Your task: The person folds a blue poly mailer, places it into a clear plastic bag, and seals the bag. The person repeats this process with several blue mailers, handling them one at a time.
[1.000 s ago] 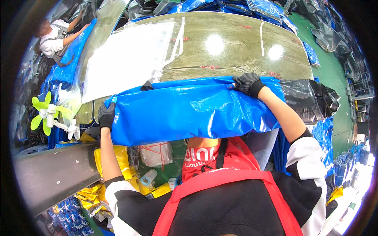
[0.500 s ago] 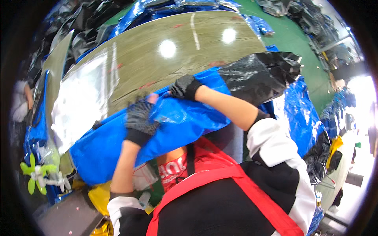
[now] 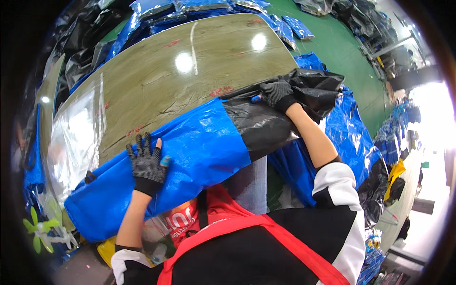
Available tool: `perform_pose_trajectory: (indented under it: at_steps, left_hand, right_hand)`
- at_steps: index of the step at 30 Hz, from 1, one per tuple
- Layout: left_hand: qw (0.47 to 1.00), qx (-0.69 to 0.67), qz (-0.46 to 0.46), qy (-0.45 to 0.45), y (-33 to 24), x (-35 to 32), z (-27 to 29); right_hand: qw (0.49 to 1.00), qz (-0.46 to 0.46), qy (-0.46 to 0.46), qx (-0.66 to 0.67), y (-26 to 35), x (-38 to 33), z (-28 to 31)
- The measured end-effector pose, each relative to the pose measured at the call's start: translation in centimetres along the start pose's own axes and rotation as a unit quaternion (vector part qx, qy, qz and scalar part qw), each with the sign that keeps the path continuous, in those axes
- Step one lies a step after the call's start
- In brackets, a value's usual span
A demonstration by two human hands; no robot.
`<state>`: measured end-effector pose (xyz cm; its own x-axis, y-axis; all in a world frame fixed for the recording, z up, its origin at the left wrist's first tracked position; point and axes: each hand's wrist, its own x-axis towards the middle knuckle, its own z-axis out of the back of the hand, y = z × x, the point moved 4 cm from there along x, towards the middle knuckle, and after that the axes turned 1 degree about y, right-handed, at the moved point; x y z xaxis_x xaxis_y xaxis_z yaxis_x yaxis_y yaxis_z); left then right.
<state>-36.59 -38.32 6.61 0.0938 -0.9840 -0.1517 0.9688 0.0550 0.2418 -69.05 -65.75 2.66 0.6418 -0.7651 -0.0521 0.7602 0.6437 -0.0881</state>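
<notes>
A folded blue plastic sheet [image 3: 204, 142] lies along the near edge of the table, its lower part hanging over the edge. Black plastic sheeting [image 3: 256, 128] adjoins it on the right and ends in a crumpled bunch. My left hand [image 3: 146, 164], in a dark grey knit glove, rests flat on the blue sheet with fingers spread. Bluish wrapping shows on its thumb. My right hand [image 3: 277, 93], gloved alike with a blue-covered fingertip, is curled over the upper edge of the black sheeting and grips it. The fingers' undersides are hidden.
The olive-brown tabletop [image 3: 156, 85] carries a clear plastic bag [image 3: 76, 133] at left. Blue packets [image 3: 199, 5] are piled beyond the far edge. Blue plastic [image 3: 349, 137] is heaped at right. A small green-bladed fan [image 3: 40, 229] stands at lower left.
My right hand has moved right, from the blue sheet onto the black sheeting. My left hand has shifted left and spread its fingers. The blue sheet now lies flatter; the view has turned slightly.
</notes>
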Motion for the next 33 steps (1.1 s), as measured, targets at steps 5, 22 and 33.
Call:
perform_pose_trajectory:
  at_steps: [5,22,33]
  left_hand:
    - [0.923,-0.237,-0.261,-0.156,-12.5,5.2,5.9]
    - [0.923,-0.284,-0.208,-0.155,-15.6,8.0,4.1]
    - [0.899,-0.314,-0.194,-0.234,-19.4,11.0,4.7]
  right_hand:
    - [0.995,-0.008,0.099,0.009,2.3,-0.8,5.7]
    - [0.574,-0.220,-0.372,0.696,-16.2,-14.2,-0.7]
    - [0.504,-0.130,-0.451,0.725,-4.2,-14.0,6.0]
